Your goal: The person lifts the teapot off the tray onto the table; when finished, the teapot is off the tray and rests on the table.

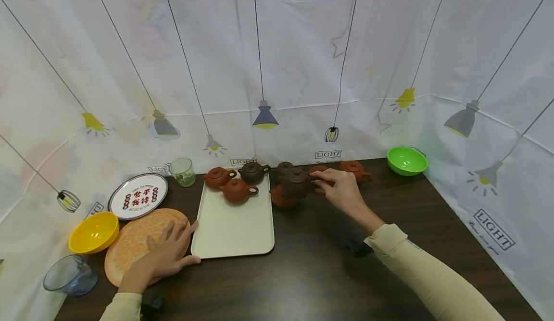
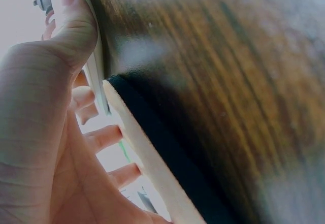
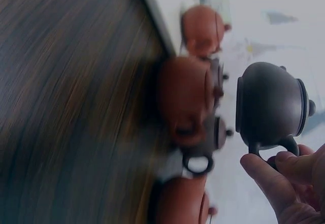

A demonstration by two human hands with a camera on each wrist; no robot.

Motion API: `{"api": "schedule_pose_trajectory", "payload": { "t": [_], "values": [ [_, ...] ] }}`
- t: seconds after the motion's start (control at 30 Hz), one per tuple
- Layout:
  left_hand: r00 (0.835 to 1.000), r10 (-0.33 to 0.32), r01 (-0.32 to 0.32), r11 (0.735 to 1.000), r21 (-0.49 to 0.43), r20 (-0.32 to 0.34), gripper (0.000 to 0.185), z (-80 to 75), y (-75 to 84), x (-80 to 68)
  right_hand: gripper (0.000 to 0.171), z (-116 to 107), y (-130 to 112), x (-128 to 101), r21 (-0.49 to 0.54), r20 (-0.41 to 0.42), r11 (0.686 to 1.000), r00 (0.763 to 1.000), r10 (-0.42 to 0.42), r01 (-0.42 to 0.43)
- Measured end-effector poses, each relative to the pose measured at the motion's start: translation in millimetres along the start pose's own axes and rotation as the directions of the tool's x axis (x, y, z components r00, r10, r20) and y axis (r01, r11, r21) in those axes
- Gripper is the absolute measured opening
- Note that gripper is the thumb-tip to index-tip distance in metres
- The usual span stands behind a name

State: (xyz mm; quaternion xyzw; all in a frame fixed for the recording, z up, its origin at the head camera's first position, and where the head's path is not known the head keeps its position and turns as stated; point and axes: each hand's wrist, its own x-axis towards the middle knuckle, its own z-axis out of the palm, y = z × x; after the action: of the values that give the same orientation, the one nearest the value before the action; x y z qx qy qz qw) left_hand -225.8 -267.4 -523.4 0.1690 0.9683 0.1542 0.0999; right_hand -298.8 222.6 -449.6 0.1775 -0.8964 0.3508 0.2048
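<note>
My right hand (image 1: 339, 191) pinches the handle of a dark brown teapot (image 1: 296, 182) between thumb and fingers. In the right wrist view this dark teapot (image 3: 269, 104) is upright and held up apart from the others. Below and behind it, in the head view, are a red-brown teapot (image 1: 283, 200) and another dark teapot (image 1: 284, 167), both partly hidden. My left hand (image 1: 166, 253) lies with spread fingers over a round tan board (image 1: 130, 244), its thumb near the corner of a cream tray (image 1: 233, 237). On the tray's far end stand two red-brown teapots (image 1: 235, 191) and one dark teapot (image 1: 254, 172).
Further right stands a red-brown teapot (image 1: 352, 168), with a green bowl (image 1: 407, 161) at the back right corner. To the left are a white plate (image 1: 138, 210), a yellow bowl (image 1: 93, 232), a blue glass (image 1: 71, 277) and a greenish glass (image 1: 183, 172). A printed curtain (image 1: 294, 71) encloses the table.
</note>
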Motion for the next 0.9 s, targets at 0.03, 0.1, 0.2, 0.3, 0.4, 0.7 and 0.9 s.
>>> {"api": "schedule_pose_trajectory", "payload": {
  "t": [0.03,0.1,0.2,0.3,0.4,0.7,0.9],
  "values": [
    [1.0,-0.002,0.002,1.0,0.0,0.004,0.099,-0.3,0.3,-0.3,0.025,-4,5,-2,-0.005,-0.009,1.0,1.0,0.011,-0.011],
    [1.0,-0.004,0.004,1.0,-0.001,0.004,0.099,-1.4,1.5,-1.1,0.024,-10,15,-5,-0.019,-0.028,1.0,0.999,0.023,-0.023],
    [1.0,-0.004,0.004,1.0,0.002,0.007,0.1,-4.4,4.4,-2.2,0.023,-17,28,-12,-0.048,-0.054,0.998,0.998,0.042,-0.045],
    [1.0,-0.005,0.005,1.0,0.004,0.004,0.1,-5.8,5.8,-2.9,0.022,-20,39,-20,-0.062,-0.067,0.995,0.995,0.069,-0.073],
    [1.0,-0.007,0.007,1.0,0.007,0.007,0.099,-5.9,6.1,-2.6,0.022,-20,49,-27,-0.077,-0.066,0.993,0.994,0.085,-0.09],
    [0.999,0.029,-0.03,0.999,-0.032,-0.028,0.098,-0.1,-2.8,-1.9,0.02,-13,71,-41,-0.102,-0.06,0.99,0.994,0.093,-0.099],
    [0.999,0.039,-0.04,0.999,-0.033,-0.032,0.098,0.3,-3.0,-0.7,0.018,-3,78,-45,-0.141,-0.08,0.987,0.995,0.066,-0.077]
  ]
}}
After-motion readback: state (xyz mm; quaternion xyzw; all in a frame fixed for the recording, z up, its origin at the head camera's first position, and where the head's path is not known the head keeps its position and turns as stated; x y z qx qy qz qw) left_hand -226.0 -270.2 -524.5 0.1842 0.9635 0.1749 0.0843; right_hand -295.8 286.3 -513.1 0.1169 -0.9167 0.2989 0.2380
